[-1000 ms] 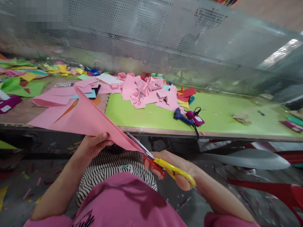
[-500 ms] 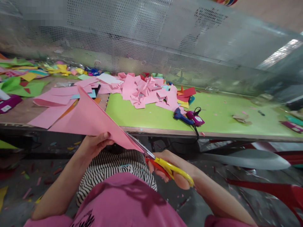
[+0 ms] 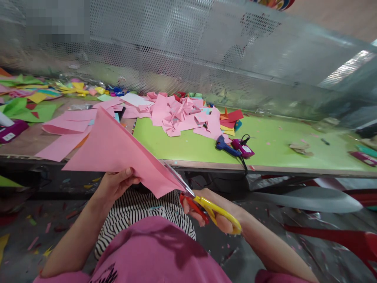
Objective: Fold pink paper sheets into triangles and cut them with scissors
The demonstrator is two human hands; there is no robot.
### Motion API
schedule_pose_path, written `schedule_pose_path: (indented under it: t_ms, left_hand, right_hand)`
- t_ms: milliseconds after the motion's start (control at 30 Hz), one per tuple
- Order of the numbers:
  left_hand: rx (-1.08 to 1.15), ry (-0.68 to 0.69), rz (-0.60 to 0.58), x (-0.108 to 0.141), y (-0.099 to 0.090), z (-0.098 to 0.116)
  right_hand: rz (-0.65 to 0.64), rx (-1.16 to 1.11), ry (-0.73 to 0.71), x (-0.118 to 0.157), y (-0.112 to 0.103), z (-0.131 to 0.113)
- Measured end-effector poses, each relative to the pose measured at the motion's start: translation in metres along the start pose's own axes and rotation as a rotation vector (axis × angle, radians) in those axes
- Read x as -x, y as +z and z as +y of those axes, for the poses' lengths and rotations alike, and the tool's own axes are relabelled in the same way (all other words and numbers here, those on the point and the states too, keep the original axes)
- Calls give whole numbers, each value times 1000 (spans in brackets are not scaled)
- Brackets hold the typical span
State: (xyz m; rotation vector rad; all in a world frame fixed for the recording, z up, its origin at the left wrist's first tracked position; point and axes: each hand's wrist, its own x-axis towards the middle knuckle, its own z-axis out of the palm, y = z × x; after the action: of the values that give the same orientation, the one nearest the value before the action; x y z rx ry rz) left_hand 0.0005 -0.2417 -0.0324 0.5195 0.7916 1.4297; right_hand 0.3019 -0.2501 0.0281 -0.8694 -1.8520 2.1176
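Left hand (image 3: 122, 182): positioned just in front of the near edge of the bench (image 3: 176, 151). The left forearm rises from the lower left. The thumb lies on the face of the pink sheet (image 3: 114, 145) and points right; the fingers are curled at its lower margin, so the sheet is pinched.

Right hand (image 3: 206, 194): clasped around the red and yellow handles of the scissors (image 3: 219, 214), right of the left hand and lower. The right forearm enters from the lower right. The blades point up and left, away from the wearer, and meet the slanting edge of the sheet near its right end.

Pink sheet: folded and raised between the wearer and the bench. In view, its peak overlaps the left part of the bench top; its lower tip hangs in front of the striped garment (image 3: 141, 212).

Containers: a purple box (image 3: 243, 148) with a white label sits near the near edge, right of the middle, just beside a blue glue gun (image 3: 226, 145); its interior is not visible. A translucent plastic object (image 3: 326, 124) lies toward the far edge, near the right end; its contents are too blurred to tell.

A pink paper pile (image 3: 184, 114) occupies the middle of the bench, toward the far edge.
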Motion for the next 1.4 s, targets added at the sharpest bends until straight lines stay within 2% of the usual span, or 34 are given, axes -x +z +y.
schedule_pose_path:
  t_ms: [133,233,333,467,633,800,1000,1100,1233,1400]
  left_hand:
    - [-71,-22,-72,1,-6,-1]
    - [-114,-76,-108,1,-10,-2]
    - [-104,-62,-85,2,-9,-3]
    - [-92,-53,-78,3,-2,-2]
    - [-69,-30,-63,2,1,-3]
    - [-79,-10,-104,0,0,-5]
    - [-121,-31,-175,4,-2,-7]
    - [-140,-67,-187,4,-6,-10]
    - [-160,-79,-174,2,-11,-12]
    - [-147,-94,-179,1,-11,-14]
  right_hand:
    - [-62,82,-121,-3,-4,4]
    - [-110,129,-155,-6,-6,6]
    - [-127,122,-134,-7,-5,8]
    - [-25,53,-106,-6,4,10]
    - [40,8,-81,-3,8,10]
    - [-72,92,-90,-5,1,5]
    - [-52,-36,-49,-9,2,9]
    - [-69,-28,-14,-11,0,11]
    - [-96,13,-43,-12,-3,9]
    - [-76,21,-20,-10,-1,7]
